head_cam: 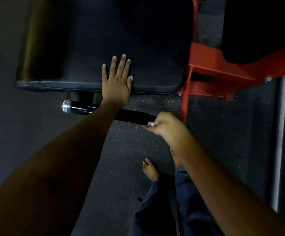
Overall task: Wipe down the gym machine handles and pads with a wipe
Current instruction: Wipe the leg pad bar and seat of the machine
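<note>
- My left hand (116,82) lies flat, fingers straight, bracing on the black pad (121,40) at upper centre.
- My right hand (163,124) is clenched round the white wipe (150,124), pressing it on the black handle (131,114) mid-frame.
- Step in hand: wiping that handle, I reckon.
- Next: slide left toward the silver end cap (66,106); 1 pad left to do.

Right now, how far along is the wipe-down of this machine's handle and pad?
Nothing shows as finished: no wet streaks can be read on the dark surfaces. In hand: the right hand holds the white wipe against the black handle at its frame end. The left hand rests flat on the black pad, carrying no wipe. Left, probably: the handle out to its silver cap, and the pad.
</note>
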`<state>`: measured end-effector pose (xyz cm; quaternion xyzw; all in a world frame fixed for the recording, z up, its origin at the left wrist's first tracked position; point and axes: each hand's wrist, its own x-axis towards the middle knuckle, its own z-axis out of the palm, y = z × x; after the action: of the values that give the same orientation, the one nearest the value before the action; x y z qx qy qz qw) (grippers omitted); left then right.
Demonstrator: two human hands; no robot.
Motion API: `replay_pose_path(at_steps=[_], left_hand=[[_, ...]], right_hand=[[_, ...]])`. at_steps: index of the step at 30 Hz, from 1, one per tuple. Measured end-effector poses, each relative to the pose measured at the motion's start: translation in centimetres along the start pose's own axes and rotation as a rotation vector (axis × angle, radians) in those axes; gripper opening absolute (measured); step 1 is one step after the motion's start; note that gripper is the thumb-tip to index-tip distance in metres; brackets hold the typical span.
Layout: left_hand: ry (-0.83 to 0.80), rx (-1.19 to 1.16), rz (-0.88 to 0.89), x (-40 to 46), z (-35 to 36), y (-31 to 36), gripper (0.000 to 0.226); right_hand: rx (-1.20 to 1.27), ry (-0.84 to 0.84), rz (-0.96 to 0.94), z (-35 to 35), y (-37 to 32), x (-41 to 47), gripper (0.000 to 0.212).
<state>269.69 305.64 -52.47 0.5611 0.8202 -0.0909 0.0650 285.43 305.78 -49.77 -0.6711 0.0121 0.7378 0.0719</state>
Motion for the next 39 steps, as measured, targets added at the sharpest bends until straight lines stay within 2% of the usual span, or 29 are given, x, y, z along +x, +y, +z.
replay_pose_path(at_steps=[2,4,5,7,8,9,10,12,14,15,17,19,20,26,28,30,36,39], left_hand=[[0.003,0.005,0.007,0.2,0.2,0.0,0.055],[0.003,0.016,0.005,0.1,0.3,0.0,0.055],[0.017,0.017,0.004,0.1,0.4,-0.1,0.055],[0.004,0.008,0.004,0.3,0.3,0.0,0.055],[0.001,0.012,0.003,0.2,0.2,-0.1,0.055],[0.002,0.018,0.0,0.1,0.2,0.0,0.055],[0.001,0.015,0.002,0.1,0.2,0.0,0.055],[0.009,0.009,0.01,0.0,0.1,0.0,0.055],[0.008,-0.006,0.014,-0.1,0.0,0.0,0.054],[0.003,-0.008,0.013,-0.1,0.0,0.1,0.054],[0.001,-0.009,0.009,0.0,0.0,0.0,0.054],[-0.003,-0.015,0.005,0.1,0.0,0.0,0.054],[-0.003,-0.014,0.008,0.0,0.1,0.0,0.054],[-0.005,-0.001,0.004,0.1,0.0,0.1,0.054],[0.008,0.021,0.0,0.0,0.2,0.1,0.055],[0.014,0.025,-0.003,0.1,0.2,0.1,0.055],[-0.002,-0.02,0.022,0.2,-0.2,-0.2,0.054],[0.003,-0.044,0.168,0.7,-1.4,-2.6,0.05]], right_hand=[[-0.023,-0.085,0.034,-0.2,-0.1,-2.1,0.025],[-0.093,-0.171,-0.031,-1.9,-0.4,-3.5,0.022],[-0.118,-0.139,-0.096,-2.7,-0.7,-3.8,0.019],[-0.201,0.176,-0.436,-4.7,-0.7,-1.8,0.015],[-0.246,0.32,-0.621,-5.1,-0.4,-1.2,0.019],[-0.345,0.393,-0.813,-4.9,0.1,-1.2,0.029],[-0.487,0.369,-1.019,-4.5,1.2,-1.0,0.04],[-0.857,0.041,-1.335,-3.5,4.2,-0.1,0.059],[-1.222,-0.197,-1.429,-4.3,6.0,1.7,0.074],[-1.27,-0.21,-1.436,-5.5,6.0,2.9,0.079],[-1.176,-0.071,-1.305,-8.0,5.4,4.7,0.082],[-1.152,0.083,-1.137,-9.4,4.0,6.2,0.074],[-1.225,0.113,-1.072,-9.5,2.9,7.0,0.07],[-1.95,-0.101,-0.585,-4.9,-4.6,6.2,0.041],[-2.09,-0.193,-0.472,-2.6,-5.8,5.2,0.034],[-2.031,-0.243,-0.403,-1.0,-6.2,4.7,0.031],[-1.386,-0.394,-0.556,0.6,-4.1,3.8,0.033],[-1.344,-0.389,-0.544,-1.3,-4.5,4.6,0.033]])
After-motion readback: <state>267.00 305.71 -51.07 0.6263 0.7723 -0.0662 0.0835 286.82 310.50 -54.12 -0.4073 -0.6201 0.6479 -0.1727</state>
